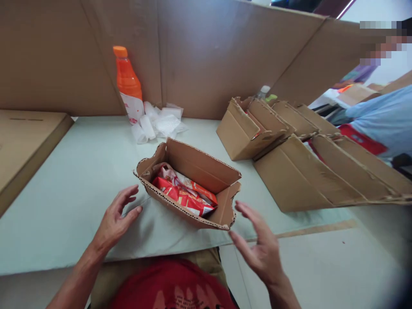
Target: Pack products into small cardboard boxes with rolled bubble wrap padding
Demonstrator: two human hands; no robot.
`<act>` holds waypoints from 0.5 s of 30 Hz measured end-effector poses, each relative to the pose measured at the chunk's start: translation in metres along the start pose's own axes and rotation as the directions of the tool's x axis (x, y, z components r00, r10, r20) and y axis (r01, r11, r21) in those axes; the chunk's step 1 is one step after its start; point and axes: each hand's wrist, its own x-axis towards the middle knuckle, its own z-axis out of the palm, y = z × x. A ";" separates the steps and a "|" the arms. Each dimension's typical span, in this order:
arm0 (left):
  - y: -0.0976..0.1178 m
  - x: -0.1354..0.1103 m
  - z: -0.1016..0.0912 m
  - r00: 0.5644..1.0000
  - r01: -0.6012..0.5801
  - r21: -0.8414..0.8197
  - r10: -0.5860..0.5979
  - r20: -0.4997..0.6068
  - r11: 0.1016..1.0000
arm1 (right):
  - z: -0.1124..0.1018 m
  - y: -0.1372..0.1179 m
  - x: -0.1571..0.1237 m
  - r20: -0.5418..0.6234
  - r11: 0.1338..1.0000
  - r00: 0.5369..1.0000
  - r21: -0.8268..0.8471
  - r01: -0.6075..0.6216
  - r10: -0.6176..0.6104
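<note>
An open-topped cardboard box (202, 161) stands tilted in view on the pale table in front of me. Inside it lie several shiny red snack packets (180, 194) and an orange one (201, 191). Just off the box's left end is my left hand (117, 216), its fingers apart and holding nothing. My right hand (257, 244) is beside the box's right end, thumb and fingers spread. Its fingertips are very close to the cardboard edge; whether they touch it I cannot tell.
Several more open cardboard boxes (296, 171) stand at the right. Behind are an orange bottle (129, 86) and crumpled clear plastic (165, 122) against a tall cardboard panel (209, 56). A flat carton (28, 141) lies left. Another person's blue clothing (386, 120) shows at far right.
</note>
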 end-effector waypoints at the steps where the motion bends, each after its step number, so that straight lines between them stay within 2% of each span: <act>1: 0.003 0.009 0.008 0.999 0.004 -0.039 -0.002 0.037 0.999 | 0.009 0.001 -0.006 0.067 1.000 0.998 -0.023 0.000 0.001; 4: 0.010 0.028 0.032 0.992 0.024 -0.119 -0.009 0.122 0.993 | 0.037 0.000 -0.012 0.161 1.000 0.987 -0.013 -0.002 0.004; 6: 0.012 0.032 0.042 0.992 0.032 -0.142 -0.014 0.122 0.989 | 0.051 0.000 -0.007 0.158 0.999 0.987 0.020 -0.043 0.039; 8: 0.011 0.031 0.043 0.995 0.061 -0.146 -0.047 0.093 0.987 | 0.061 0.000 0.006 0.144 0.995 0.987 0.048 -0.083 0.076; 11: 0.001 0.023 0.026 0.985 0.164 -0.152 -0.169 -0.022 0.975 | 0.074 -0.004 0.033 0.200 0.988 0.978 0.133 -0.079 0.052; 15: -0.021 0.015 -0.015 0.912 0.253 -0.210 -0.305 -0.276 0.944 | 0.112 -0.020 0.079 0.374 0.955 0.926 0.290 -0.060 -0.055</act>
